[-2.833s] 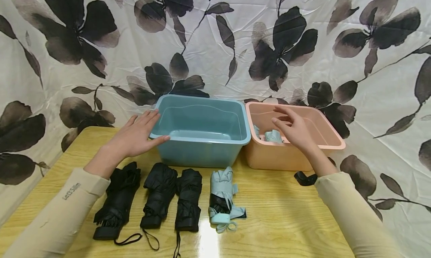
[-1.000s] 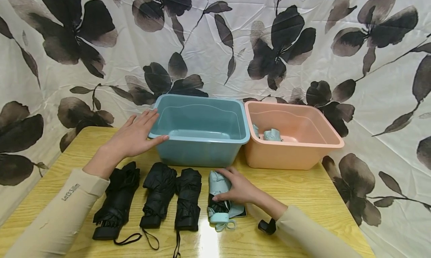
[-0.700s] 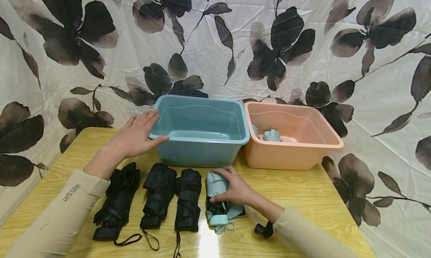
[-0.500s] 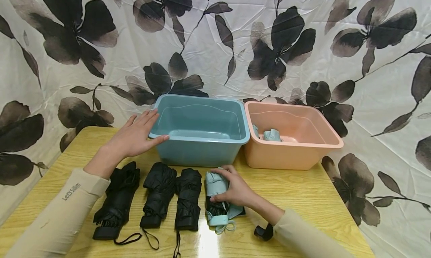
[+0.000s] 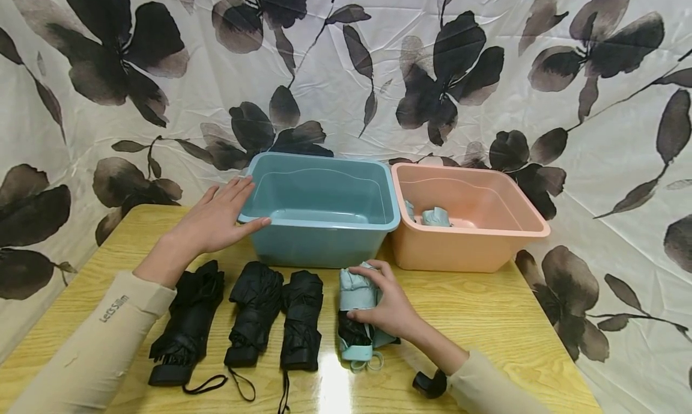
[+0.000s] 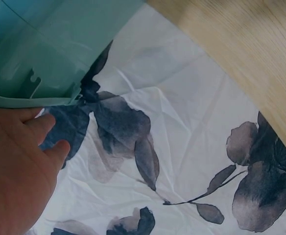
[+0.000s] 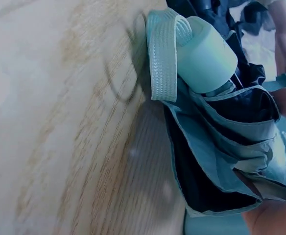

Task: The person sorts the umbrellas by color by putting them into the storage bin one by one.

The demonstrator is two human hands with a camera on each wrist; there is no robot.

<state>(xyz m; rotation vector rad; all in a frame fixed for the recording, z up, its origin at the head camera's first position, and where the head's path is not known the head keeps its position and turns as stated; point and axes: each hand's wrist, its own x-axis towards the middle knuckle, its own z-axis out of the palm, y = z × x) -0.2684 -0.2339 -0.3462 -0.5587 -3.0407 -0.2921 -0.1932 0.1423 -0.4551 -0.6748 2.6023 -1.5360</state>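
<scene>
Wooden table (image 5: pixel 476 312), floral backdrop (image 5: pixel 367 71), pale umbrella (image 5: pixel 352 295)

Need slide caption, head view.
Right hand grips a pale blue umbrella beside three black umbrellas; left hand at the blue tub.

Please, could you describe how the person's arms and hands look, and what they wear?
The left hand and right hand are bare, without visible rings. Pale cream cloth sleeves cover both forearms; the left one bears small dark lettering. A small black curved object shows beside the right one.
</scene>
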